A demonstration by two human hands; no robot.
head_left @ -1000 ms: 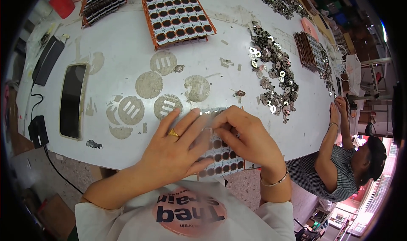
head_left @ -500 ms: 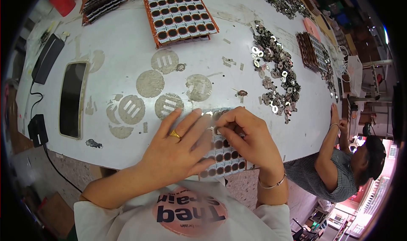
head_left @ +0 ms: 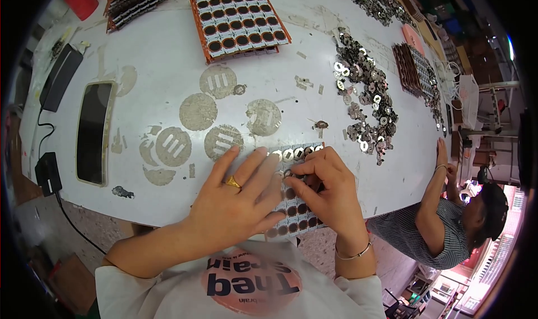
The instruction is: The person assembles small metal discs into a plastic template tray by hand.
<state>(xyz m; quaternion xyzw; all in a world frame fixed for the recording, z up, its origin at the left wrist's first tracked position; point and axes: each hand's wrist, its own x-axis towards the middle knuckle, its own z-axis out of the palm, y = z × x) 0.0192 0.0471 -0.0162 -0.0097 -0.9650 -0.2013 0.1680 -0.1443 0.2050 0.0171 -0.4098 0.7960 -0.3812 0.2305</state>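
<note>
A circuit-board panel [head_left: 296, 218] with rows of dark round spots lies at the table's near edge, partly hidden by my hands. Shiny metal discs [head_left: 288, 154] with slotted centres sit along its far row. My left hand [head_left: 238, 190], a gold ring on one finger, rests spread over the panel's left side. Over the panel's middle, my right hand [head_left: 332, 187] is closed in a pinch, thumb and forefinger on a small metal disc [head_left: 287, 174] close to the left fingertips. The fingers partly cover that disc.
Loose metal discs [head_left: 372, 95] lie heaped to the right. Stacked panels [head_left: 238, 24] stand at the far side, with another stack [head_left: 134, 5] left of them. A phone [head_left: 94, 134] and black adapter [head_left: 49, 172] lie left. At right, another person [head_left: 437, 223] sits by the table.
My right hand has shifted slightly nearer to me, off the panel's far row, uncovering the shiny discs there. My left hand stays nearly in place.
</note>
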